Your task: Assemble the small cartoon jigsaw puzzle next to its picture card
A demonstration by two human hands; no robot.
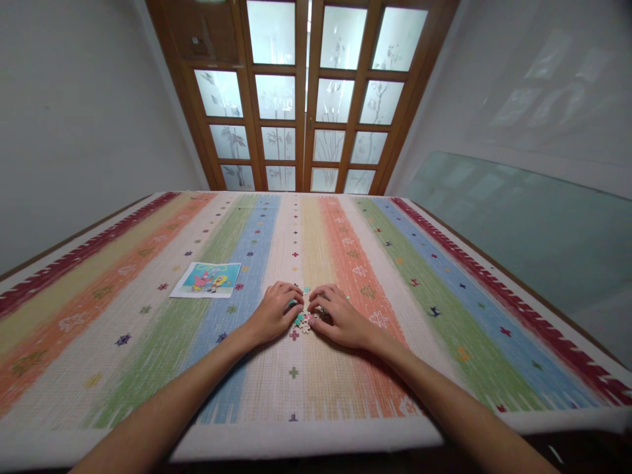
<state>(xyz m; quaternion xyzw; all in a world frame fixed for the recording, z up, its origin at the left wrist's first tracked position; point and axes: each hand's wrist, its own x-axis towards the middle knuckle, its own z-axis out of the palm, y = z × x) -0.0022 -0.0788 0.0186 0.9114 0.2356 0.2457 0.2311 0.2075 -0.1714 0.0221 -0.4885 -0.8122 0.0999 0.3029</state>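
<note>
A small heap of jigsaw puzzle pieces (pixel 305 324), some pale tan and some teal or pink, lies on the striped tablecloth between my two hands. My left hand (pixel 277 312) curls round the heap's left side, with teal pieces showing at its thumb and fingers. From the opposite side my right hand (pixel 340 317) bends its fingers over more pieces, its thumb tip beside a pink one. The fingers partly hide the heap. Left of my hands, a printed cartoon picture (pixel 206 280) lies flat, with a pink figure and a yellow one on a teal background.
The striped tablecloth (pixel 293 401) covers a wide table, its near edge crossing under my forearms. Wooden doors with frosted panes (pixel 306 99) stand beyond the far edge. A pale glass-like panel (pixel 523 243) is along the right wall, and a plain wall (pixel 89 112) is at left.
</note>
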